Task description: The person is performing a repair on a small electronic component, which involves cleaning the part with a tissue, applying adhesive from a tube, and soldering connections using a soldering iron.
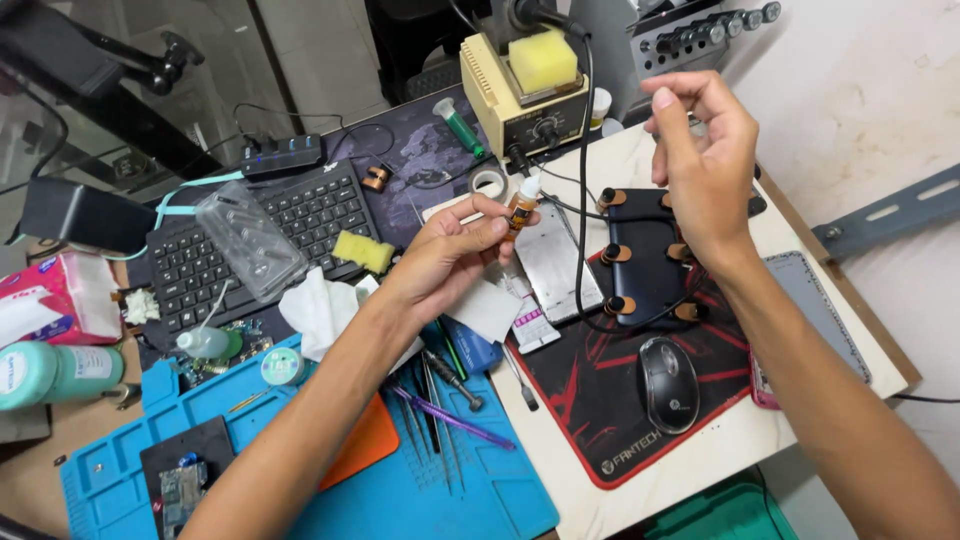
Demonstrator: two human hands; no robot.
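My left hand (452,252) holds a small amber bottle with a white nozzle (523,201) between thumb and fingers, above the middle of the bench. My right hand (703,165) is raised to its right, fingers pinched together near the top; whether anything small sits between them I cannot tell. Below my right hand lies a dark phone clamped with several round orange-and-black clips (643,255). A silvery metal plate (553,262) lies beside it, under the bottle.
A soldering station with a yellow sponge (522,90) stands at the back, its black cable looping over the phone. A black mouse (668,384) sits on a red-black pad. A keyboard (262,235), blue mat (440,480) with tweezers and tools, tissues and a teal bottle (50,372) lie left.
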